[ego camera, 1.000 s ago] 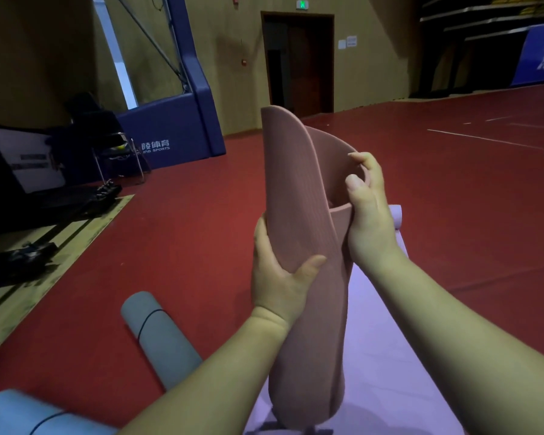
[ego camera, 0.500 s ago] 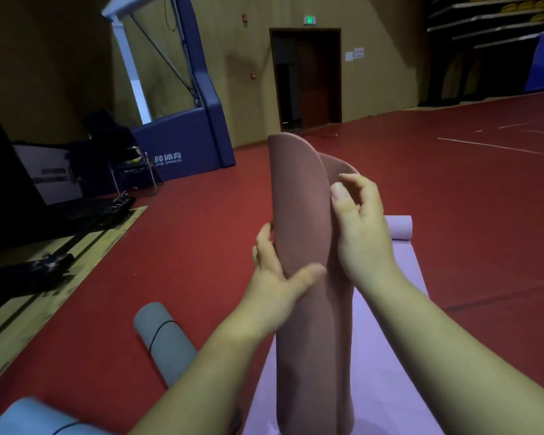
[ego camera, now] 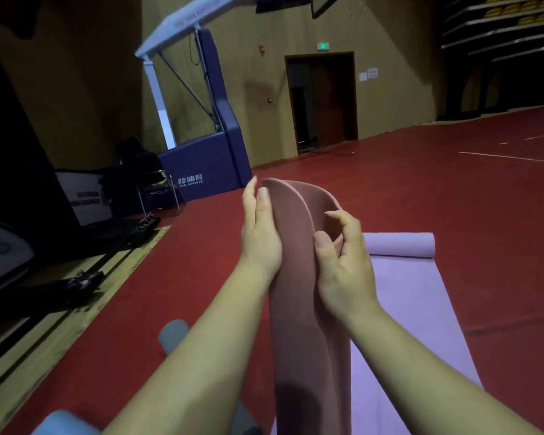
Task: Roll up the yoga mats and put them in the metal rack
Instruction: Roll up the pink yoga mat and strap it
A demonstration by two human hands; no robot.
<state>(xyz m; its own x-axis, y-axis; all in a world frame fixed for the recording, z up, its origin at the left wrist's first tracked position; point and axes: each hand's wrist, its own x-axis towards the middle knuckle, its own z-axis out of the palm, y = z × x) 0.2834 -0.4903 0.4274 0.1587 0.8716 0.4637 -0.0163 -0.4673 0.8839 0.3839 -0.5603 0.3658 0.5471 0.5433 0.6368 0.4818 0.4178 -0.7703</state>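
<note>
Your right hand [ego camera: 343,265] pinches the inner wrap of the rose-pink mat [ego camera: 299,309] at its top end, with the thumb outside and the curled fingers hooked into the coil. Your left hand [ego camera: 259,233] lies flat against the roll's left flank, fingers straight, pressing rather than clasping. The mat stands upright between your hands. Its top spiral gapes loosely and its lower part runs down between your forearms. The risk, I'd judge, is the coil springing open: with only a flat palm outside, the outer flap may unwind or the layers may telescope. Beneath it a lilac mat [ego camera: 421,309] lies on the red floor [ego camera: 390,183], its far end curled. A grey rolled mat [ego camera: 173,335] lies by your left forearm. No metal rack is in view.
</note>
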